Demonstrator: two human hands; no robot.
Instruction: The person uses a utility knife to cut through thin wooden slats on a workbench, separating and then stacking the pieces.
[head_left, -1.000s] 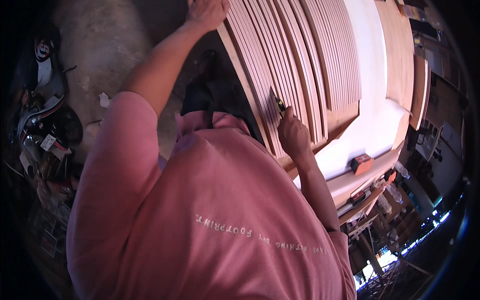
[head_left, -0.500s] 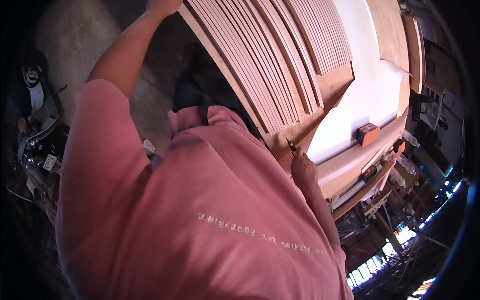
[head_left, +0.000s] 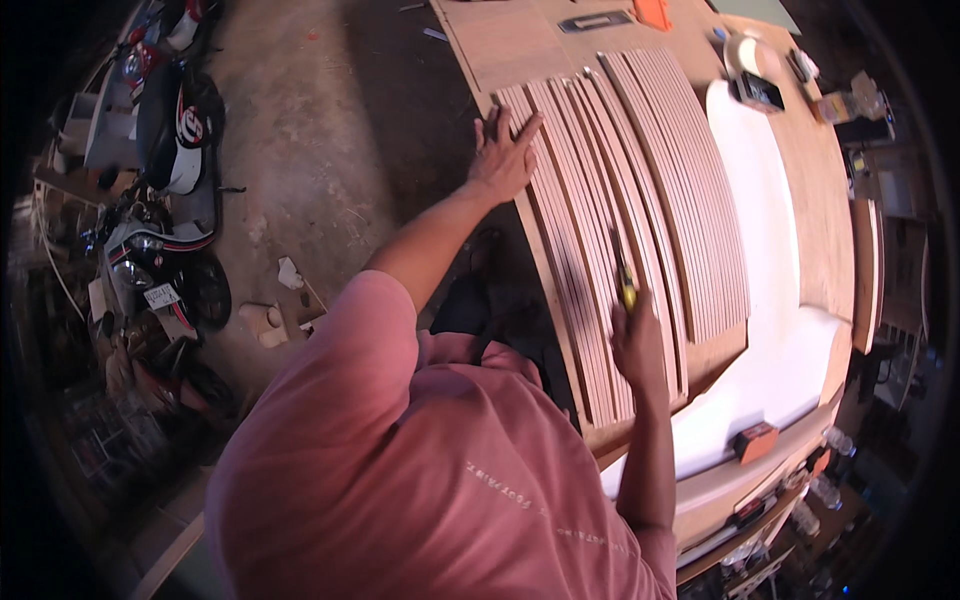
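Note:
Long, thin wooden strips [head_left: 570, 230] lie side by side in groups on a plywood board [head_left: 510, 45]. My left hand [head_left: 505, 155], fingers spread, rests on the far left ends of the strips. My right hand [head_left: 637, 335] is closed round a yellow-and-black utility knife [head_left: 627, 288]. The knife points away from me, over the gap between strip groups; whether its tip touches the wood, I cannot tell. To the right lies another broad group of strips [head_left: 690, 200].
A white sheet [head_left: 770, 200] curves along the table right of the strips. An orange-red block [head_left: 755, 441] sits near its lower end. A phone-like dark device [head_left: 760, 92] and a roll of tape [head_left: 755, 55] stand far right. Motorbikes [head_left: 150, 245] are parked on the left.
The view has shifted, showing more of the far table. My left hand now lies spread on the strip ends. My right hand has brought the knife from the near ends up over the strips.

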